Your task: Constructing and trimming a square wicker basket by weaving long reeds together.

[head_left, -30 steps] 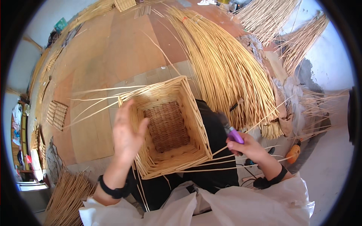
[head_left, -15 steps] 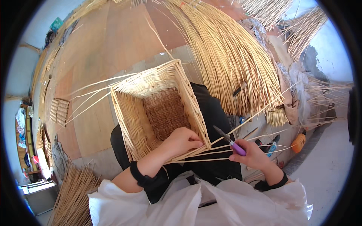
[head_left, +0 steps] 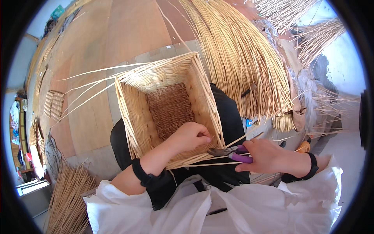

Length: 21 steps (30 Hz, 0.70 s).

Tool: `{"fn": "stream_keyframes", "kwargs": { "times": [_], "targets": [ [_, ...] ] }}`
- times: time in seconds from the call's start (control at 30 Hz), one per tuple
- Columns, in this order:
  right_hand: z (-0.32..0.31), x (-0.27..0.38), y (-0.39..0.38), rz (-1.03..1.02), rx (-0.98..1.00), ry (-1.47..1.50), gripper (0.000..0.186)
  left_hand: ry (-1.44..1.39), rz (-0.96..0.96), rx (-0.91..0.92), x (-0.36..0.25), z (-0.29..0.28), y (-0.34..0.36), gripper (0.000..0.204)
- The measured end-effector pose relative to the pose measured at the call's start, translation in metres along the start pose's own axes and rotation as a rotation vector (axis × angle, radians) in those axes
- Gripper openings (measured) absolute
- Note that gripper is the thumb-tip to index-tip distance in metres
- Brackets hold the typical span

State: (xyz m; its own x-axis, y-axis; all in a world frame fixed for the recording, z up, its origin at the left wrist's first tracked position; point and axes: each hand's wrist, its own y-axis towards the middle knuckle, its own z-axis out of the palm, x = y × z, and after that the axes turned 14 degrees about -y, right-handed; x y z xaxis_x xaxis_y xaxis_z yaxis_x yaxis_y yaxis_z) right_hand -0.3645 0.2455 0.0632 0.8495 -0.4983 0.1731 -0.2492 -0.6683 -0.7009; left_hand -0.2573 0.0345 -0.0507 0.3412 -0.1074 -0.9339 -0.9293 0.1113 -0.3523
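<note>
A square wicker basket [head_left: 163,62] rests tilted across my lap, pale willow on its sides and a brown woven bottom. Long loose rods stick out from its rim at the left and right corners. My left hand [head_left: 191,136] is over the near right part of the basket, its fingers curled and closed; anything between them is hidden. In my right hand [head_left: 265,156] is a pair of purple-handled pruning shears [head_left: 240,158]. Their dark blades are spread and lie at the rim's near right corner, beside the loose rods.
A large bundle of peeled willow rods [head_left: 241,66] lies on the floor, with a dark-bladed tool [head_left: 248,90] on it. Brown rods [head_left: 72,195] stand at lower left. A small woven panel [head_left: 53,104] lies left, and an orange tool [head_left: 304,146] lies right.
My right hand has brought the shears left to the basket's near right corner, and their handles have spread. My left hand has lifted slightly off the rim. The view has shifted a little.
</note>
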Motion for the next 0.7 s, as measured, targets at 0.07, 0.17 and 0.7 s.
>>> {"fn": "stream_keyframes", "kwargs": {
  "times": [0.07, 0.17, 0.7],
  "targets": [
    [-0.017, 0.01, 0.009, 0.022, 0.13, -0.219, 0.063, 0.065, 0.036, 0.045, -0.006, 0.0, 0.0, 0.02],
    [-0.04, 0.02, 0.024, -0.006, 0.273, -0.33, 0.061, 0.054, -0.001, 0.02, -0.009, -0.001, -0.002, 0.02],
    [0.036, 0.002, 0.039, 0.054, -0.539, 0.396, 0.057, -0.253, -0.315, -0.588, -0.067, -0.07, 0.09, 0.053]
  ]
}}
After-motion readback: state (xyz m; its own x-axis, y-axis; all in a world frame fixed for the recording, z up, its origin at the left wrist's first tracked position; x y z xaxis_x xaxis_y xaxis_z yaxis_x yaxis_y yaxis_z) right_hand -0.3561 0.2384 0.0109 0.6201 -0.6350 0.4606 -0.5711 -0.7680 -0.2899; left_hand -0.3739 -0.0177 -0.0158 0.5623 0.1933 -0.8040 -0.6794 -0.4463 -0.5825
